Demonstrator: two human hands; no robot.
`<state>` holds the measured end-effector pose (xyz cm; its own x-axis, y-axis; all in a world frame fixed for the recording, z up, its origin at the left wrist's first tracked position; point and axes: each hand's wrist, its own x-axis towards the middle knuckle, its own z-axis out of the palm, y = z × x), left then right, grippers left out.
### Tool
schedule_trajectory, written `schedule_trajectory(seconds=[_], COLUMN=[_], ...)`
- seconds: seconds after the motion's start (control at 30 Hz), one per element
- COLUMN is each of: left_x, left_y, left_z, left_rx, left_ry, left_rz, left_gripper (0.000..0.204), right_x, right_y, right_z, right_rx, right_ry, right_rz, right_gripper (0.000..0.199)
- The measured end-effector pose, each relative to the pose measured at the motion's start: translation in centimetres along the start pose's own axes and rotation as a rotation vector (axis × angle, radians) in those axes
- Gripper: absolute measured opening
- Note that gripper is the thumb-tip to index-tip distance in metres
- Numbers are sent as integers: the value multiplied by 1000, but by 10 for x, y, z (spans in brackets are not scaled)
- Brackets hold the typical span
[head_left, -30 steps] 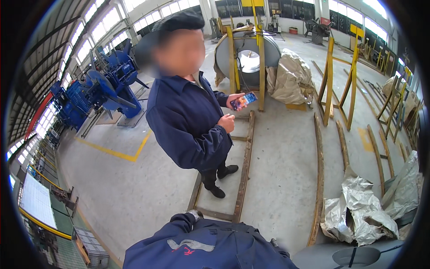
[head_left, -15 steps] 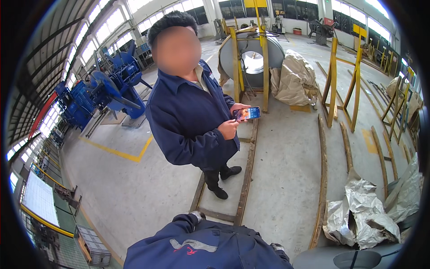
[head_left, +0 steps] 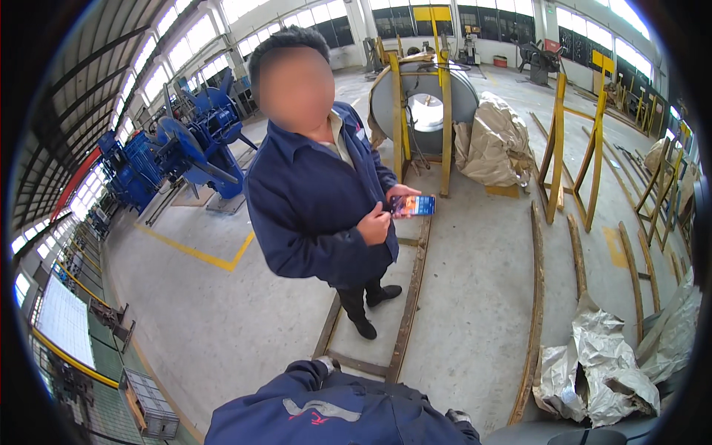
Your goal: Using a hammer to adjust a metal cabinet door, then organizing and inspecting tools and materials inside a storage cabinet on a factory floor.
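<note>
At the lower edge my dark blue jacket sleeves end in grey, seemingly gloved hands. My left hand (head_left: pixel 328 363) pokes out low beside my body, and my right hand (head_left: pixel 457 416) shows only as a small patch further right. The fingers of both are hidden, and nothing can be made out in them. Facing me stands a person (head_left: pixel 311 193) in a dark blue jacket and black trousers. One of that person's hands holds a smartphone (head_left: pixel 414 205) with its screen lit. Their other hand (head_left: pixel 374 224) hovers just beside the phone, fingers curled.
A floor frame of rails (head_left: pixel 405 330) runs under the person. Behind stand a large grey metal coil (head_left: pixel 463 96) between yellow posts and crumpled brown wrapping (head_left: pixel 493 144). Blue machinery (head_left: pixel 200 148) is at left, yellow stands (head_left: pixel 556 148) at right, silvery wrapping (head_left: pixel 608 363) near right.
The person's free hand has drawn slightly back from the phone, which it was touching before. My view has shifted a little, so the scene sits lower. My hands look much the same.
</note>
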<state>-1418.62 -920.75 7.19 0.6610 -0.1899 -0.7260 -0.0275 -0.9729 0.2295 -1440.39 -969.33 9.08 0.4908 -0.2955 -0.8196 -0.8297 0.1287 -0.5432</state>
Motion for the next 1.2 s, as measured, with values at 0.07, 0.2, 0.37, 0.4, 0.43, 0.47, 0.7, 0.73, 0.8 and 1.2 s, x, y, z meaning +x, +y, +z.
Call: schedule_trajectory(seconds=[0.07, 0.2, 0.37, 0.4, 0.43, 0.47, 0.7, 0.73, 0.8, 1.2], left_x=[14, 26, -42, -49, -52, -60, -27, -24, -48, -43], left_y=[11, -26, 23, -11, -20, 3, 34, 23, 25, 37], left_z=[-6, -44, -82, -54, -36, -46, -49, -46, -44, -40], left_rx=[112, 40, -162, -359, -385, -413, -149, -169, -376, -199], left_ry=[90, 237, 13, 63, 52, 14, 145, 117, 93, 72], left_rz=[-12, -47, -271, -282, -296, -283, -85, -104, -189, -116], left_gripper=[40, 34, 43, 46, 45, 46, 44, 43, 42, 41], right_x=[40, 80, 76, 62, 46, 45, 126, 127, 56, 59], right_y=[31, 57, 46, 43, 25, 14, 59, 57, -1, 38], right_z=[-4, -4, -20, -12, -9, -5, 3, 2, 13, -10], right_rx=[-98, -69, 100, 213, 183, 190, 6, -118, -58, -56], right_ry=[6, -108, 29, -15, -9, 4, -44, -73, -18, -46], right_rz=[-63, -264, -163, -169, -171, -167, -193, -261, -106, -13], right_gripper=[28, 45, 25, 21, 22, 22, 23, 24, 25, 22])
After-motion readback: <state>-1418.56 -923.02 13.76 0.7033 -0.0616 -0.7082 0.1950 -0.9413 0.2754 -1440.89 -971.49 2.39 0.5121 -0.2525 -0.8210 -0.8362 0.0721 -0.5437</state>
